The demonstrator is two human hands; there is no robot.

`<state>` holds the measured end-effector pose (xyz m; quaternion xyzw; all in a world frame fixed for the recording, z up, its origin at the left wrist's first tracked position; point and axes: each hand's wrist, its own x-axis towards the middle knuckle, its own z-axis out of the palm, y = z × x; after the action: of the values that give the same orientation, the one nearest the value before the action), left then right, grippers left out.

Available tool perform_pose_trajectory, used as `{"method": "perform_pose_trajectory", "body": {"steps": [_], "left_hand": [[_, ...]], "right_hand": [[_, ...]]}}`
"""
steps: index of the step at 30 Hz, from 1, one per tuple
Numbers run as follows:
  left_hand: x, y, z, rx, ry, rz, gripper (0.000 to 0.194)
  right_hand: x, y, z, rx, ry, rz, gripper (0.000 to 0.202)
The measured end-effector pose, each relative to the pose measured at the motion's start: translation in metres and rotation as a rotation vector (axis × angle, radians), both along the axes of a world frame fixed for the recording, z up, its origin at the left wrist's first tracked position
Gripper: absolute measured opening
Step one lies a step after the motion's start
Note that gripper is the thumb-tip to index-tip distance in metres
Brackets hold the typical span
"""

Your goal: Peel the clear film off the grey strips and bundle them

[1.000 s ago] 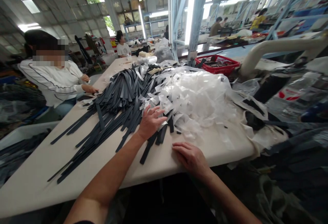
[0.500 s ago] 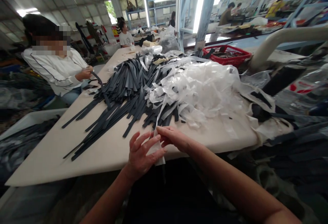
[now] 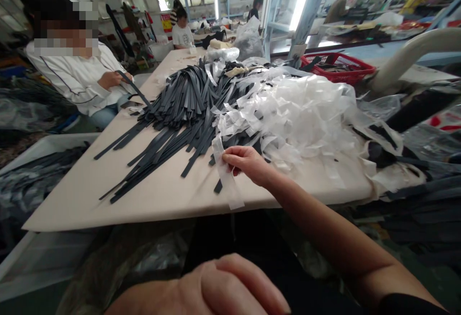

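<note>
My right hand pinches a translucent white film strip between thumb and fingers, over the near part of the table. The strip hangs down toward the front edge. Close to the camera at the bottom, my left hand shows its back with the fingers curled; whatever they hold, if anything, is hidden. Just past my right hand is a heap of crumpled white film strips. To the left of that heap lies a thick pile of dark grey strips, with several spread toward me.
A co-worker at the left handles a dark strip. A white bin with dark strips stands below the table on the left. Behind the film heap is a red basket; a thick curved pipe rises at the right.
My left hand has left the strip and come back toward the camera, low in view. My right hand still pinches the white strip, now further over the table. The view has tilted down slightly.
</note>
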<state>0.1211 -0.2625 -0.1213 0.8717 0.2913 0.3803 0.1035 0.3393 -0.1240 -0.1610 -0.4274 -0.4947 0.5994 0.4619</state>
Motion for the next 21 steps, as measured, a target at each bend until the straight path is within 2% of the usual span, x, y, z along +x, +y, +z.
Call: {"method": "perform_pose_trajectory", "body": {"steps": [3,7,10,12,14,18,19,21], "left_hand": [[0.012,0.027,-0.013,-0.193,-0.190,-0.013,0.028],[0.035,0.074,-0.047,-0.778,-0.578,0.054,0.030],[0.044,0.087,-0.068,-1.143,-0.526,0.052,0.044],[0.046,0.089,-0.078,-1.273,-0.477,0.034,0.047],[0.045,0.090,-0.085,-1.262,-0.493,0.064,0.054],[0.038,0.094,-0.092,-0.990,-0.481,0.258,0.072],[0.036,0.095,-0.092,-0.936,-0.454,0.293,0.073],[0.033,0.093,-0.090,-0.904,-0.394,0.286,0.061]], "right_hand": [[0.001,-0.005,0.003,0.045,-0.015,-0.043,0.025],[0.001,-0.010,0.002,0.165,-0.115,-0.076,0.022],[-0.002,-0.011,-0.002,0.223,-0.207,-0.063,0.020],[-0.003,-0.012,-0.004,0.251,-0.243,-0.054,0.020],[-0.004,-0.014,-0.004,0.251,-0.244,-0.045,0.019],[-0.004,-0.018,-0.002,0.219,-0.237,-0.039,0.019],[-0.004,-0.019,-0.002,0.218,-0.241,-0.038,0.018],[-0.006,-0.019,-0.002,0.214,-0.244,-0.039,0.017]]}}
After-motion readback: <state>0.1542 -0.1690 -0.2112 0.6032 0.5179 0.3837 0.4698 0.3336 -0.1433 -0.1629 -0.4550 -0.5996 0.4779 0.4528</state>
